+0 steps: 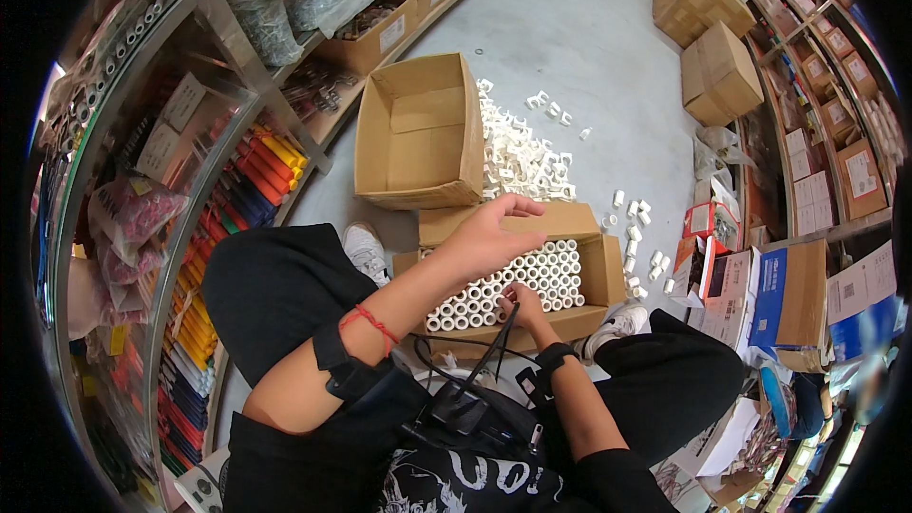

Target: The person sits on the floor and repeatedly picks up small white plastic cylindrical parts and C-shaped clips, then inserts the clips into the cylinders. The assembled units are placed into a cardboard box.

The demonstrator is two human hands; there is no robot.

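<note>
A cardboard box [601,271] between my legs holds rows of short white plastic pipe fittings [461,309], stood on end with their round openings up. My left hand [499,236] reaches across the box's far side, fingers stretched and apart, nothing seen in it. Lower down, my right hand [522,304] is at the near rows of fittings with its fingers curled together. Black cables [496,347] cross in front of it, and what its fingertips grip, if anything, is hidden.
A cardboard carton [418,157] lies beyond the box, beside a heap of white plastic clips [522,157]. Loose white fittings [634,233] are scattered to the right. Metal shelves [252,47] stand left; stacked cartons [719,71] and more shelves line the right.
</note>
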